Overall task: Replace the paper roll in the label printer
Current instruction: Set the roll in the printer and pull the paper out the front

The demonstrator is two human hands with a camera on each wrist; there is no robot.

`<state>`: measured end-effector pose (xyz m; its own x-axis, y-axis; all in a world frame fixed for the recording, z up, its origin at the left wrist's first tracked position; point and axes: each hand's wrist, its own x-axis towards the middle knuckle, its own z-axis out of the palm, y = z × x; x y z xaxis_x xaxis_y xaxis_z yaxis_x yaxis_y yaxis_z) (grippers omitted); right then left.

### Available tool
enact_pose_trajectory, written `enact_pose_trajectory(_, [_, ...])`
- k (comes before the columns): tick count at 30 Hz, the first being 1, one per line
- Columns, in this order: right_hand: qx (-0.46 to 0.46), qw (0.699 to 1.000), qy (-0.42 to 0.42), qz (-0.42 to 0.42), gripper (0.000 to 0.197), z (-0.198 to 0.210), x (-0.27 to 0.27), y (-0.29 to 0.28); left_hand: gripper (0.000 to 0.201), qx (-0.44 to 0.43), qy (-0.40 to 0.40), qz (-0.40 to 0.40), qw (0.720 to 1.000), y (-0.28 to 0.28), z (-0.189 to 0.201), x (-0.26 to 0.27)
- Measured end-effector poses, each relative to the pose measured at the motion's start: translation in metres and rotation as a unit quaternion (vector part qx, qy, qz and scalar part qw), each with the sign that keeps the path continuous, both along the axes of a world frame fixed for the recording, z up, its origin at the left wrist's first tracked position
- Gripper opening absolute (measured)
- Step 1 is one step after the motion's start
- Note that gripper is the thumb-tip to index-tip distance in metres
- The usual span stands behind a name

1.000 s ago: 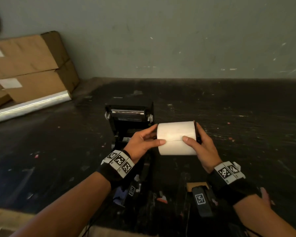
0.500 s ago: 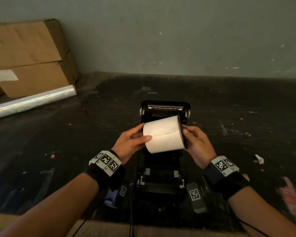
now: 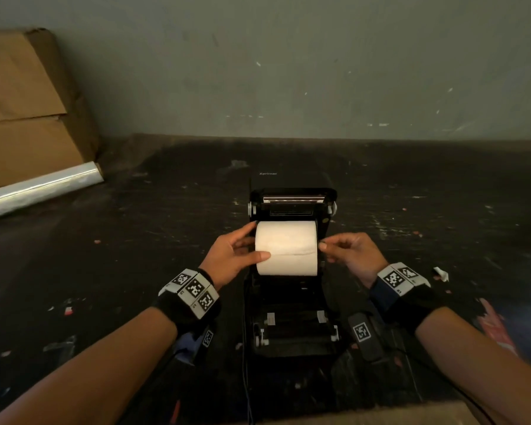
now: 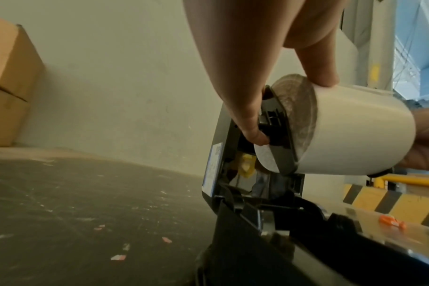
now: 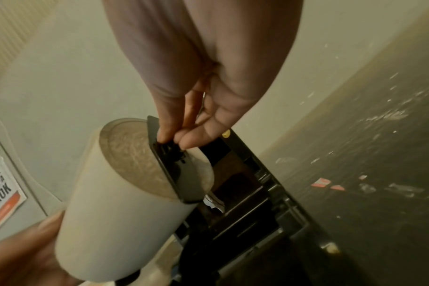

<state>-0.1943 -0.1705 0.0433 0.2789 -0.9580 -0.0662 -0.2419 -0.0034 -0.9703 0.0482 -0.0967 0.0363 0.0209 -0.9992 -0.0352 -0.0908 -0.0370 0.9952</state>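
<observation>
A white paper roll hangs just above the bay of the black label printer, whose lid stands raised behind it. My left hand grips the roll's left end, thumb across the front, with a fingertip on the black holder flange there. My right hand pinches the black flange on the right end between thumb and fingertips. In the wrist views the paper roll sits over the printer's bay.
Brown cardboard boxes are stacked at the far left against the grey wall, with a shiny film roll lying at their foot. The dark table is strewn with paper scraps. A cable runs from the printer toward me.
The roll has levelled out and come down closer to the printer's bay. My right hand has slid off the roll's end face and now pinches the flange.
</observation>
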Motion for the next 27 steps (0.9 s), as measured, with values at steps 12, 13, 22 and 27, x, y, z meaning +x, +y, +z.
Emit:
enact_pose_trajectory(12, [0.006, 0.990, 0.123, 0.075, 0.018, -0.036, -0.020, -0.024, 0.081, 0.027, -0.080, -0.005, 0.996, -0.015, -0.034, -0.012])
enact_pose_trajectory(13, [-0.005, 0.986, 0.144, 0.083, 0.018, -0.037, -0.020, -0.025, 0.081, 0.028, -0.084, -0.006, 0.996, -0.016, -0.036, -0.012])
enact_pose_trajectory(22, [-0.062, 0.970, 0.202, 0.122, 0.016, -0.055, -0.015, -0.031, 0.083, 0.050, -0.115, 0.014, 0.992, -0.012, -0.051, -0.012])
enact_pose_trajectory(27, [-0.058, 0.966, 0.214, 0.136, 0.019, -0.060, -0.020, -0.033, 0.083, 0.038, -0.148, 0.029, 0.988, -0.007, -0.059, -0.021])
